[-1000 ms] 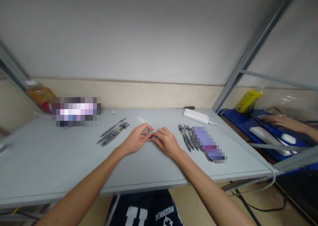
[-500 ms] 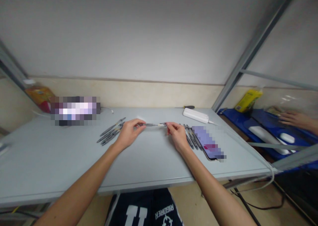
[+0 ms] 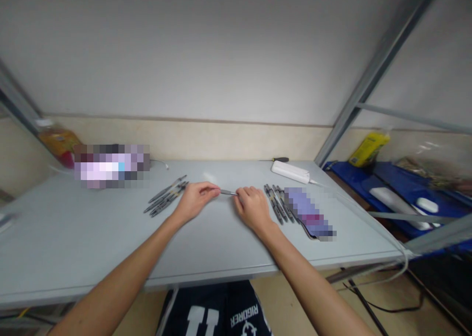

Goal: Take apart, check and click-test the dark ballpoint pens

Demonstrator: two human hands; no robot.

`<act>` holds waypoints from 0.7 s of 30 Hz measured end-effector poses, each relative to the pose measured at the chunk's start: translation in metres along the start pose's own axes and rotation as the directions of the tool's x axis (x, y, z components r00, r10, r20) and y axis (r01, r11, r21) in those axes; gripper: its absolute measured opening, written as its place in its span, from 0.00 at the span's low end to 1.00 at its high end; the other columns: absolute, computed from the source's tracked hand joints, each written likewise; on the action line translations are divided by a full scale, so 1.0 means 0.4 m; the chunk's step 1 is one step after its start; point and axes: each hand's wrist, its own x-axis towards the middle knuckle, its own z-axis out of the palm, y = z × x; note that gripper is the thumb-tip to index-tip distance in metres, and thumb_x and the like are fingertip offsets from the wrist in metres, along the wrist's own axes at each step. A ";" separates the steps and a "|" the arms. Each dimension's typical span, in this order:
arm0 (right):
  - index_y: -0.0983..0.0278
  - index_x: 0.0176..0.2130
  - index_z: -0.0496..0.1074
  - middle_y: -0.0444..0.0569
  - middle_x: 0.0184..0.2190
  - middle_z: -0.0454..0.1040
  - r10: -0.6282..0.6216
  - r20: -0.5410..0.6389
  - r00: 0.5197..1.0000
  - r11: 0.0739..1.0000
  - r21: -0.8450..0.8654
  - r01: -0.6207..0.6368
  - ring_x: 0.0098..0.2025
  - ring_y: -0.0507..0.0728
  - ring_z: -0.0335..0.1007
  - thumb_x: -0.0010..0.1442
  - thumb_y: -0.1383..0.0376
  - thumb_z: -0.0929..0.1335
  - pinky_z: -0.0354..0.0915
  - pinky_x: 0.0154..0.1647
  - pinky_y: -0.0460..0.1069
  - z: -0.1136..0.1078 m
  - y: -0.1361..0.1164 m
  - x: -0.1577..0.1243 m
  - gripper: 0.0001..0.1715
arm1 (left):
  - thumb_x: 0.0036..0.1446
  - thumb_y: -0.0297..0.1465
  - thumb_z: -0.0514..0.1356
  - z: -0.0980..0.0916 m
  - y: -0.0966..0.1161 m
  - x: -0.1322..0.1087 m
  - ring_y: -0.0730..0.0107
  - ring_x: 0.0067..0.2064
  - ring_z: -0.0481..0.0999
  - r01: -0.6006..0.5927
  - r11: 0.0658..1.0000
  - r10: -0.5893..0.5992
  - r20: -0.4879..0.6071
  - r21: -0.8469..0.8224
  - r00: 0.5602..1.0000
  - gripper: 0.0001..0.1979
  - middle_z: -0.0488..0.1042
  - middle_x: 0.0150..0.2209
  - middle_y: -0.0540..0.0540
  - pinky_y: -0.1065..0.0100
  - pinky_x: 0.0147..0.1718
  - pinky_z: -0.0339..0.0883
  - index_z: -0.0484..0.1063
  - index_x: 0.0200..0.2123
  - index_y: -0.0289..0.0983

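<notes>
The person sits at a pale table [image 3: 92,237] and has a slim grey pen [image 3: 227,193] between the two hands, lying almost level, just above the surface or on it; which of these, one cannot tell. The left hand [image 3: 197,198] pinches one end of the pen between the thumb and the fingertips. The right hand [image 3: 254,208] has its fingers curled over the other end, where a thinner, shiny part goes in under them; the exact grip there is hidden.

To the left of the pen, close beside the left hand, lies a group of grey pens [image 3: 165,198], slanting and partly one upon another. To the right of the pen, near the right hand, there is a second row of pens [image 3: 278,205], and next to these, farther from the pen, a flat phone-like object [image 3: 304,210] whose face is blurred. Beyond the pen and to its right are a white oblong case [image 3: 290,172] with a cable and, behind it, a dark-handled screwdriver [image 3: 280,160]. Well to the left of the pen, toward the wall, stands a bottle [image 3: 59,140] with amber-coloured contents.
</notes>
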 end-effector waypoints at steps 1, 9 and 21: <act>0.65 0.36 0.71 0.52 0.31 0.73 0.015 0.044 0.999 0.999 -0.050 -0.013 0.36 0.57 0.66 0.62 0.64 0.58 0.54 0.38 0.49 -0.002 -0.006 0.002 0.15 | 0.56 0.38 0.55 0.004 0.004 -0.002 0.67 0.33 0.74 -0.066 0.994 0.066 0.002 0.089 0.998 0.14 0.77 0.31 0.44 0.67 0.35 0.67 0.74 0.34 0.34; 0.66 0.25 0.69 0.44 0.19 0.68 0.175 0.331 0.927 0.925 0.267 -0.270 0.23 0.51 0.60 0.58 0.64 0.58 0.49 0.24 0.45 -0.020 -0.019 0.028 0.16 | 0.55 0.22 0.50 0.056 0.071 -0.033 0.53 0.52 0.63 -0.337 0.525 0.359 0.156 0.781 0.920 0.16 0.70 0.46 0.38 0.48 0.51 0.49 0.68 0.45 0.37; 0.70 0.34 0.76 0.63 0.32 0.76 0.120 0.434 0.893 0.991 0.007 -0.136 0.33 0.62 0.73 0.56 0.62 0.60 0.63 0.31 0.50 -0.039 -0.075 0.031 0.19 | 0.53 0.21 0.51 0.073 0.046 -0.030 0.59 0.31 0.73 -0.249 0.507 0.117 0.221 0.825 0.968 0.11 0.74 0.24 0.39 0.59 0.36 0.57 0.72 0.26 0.34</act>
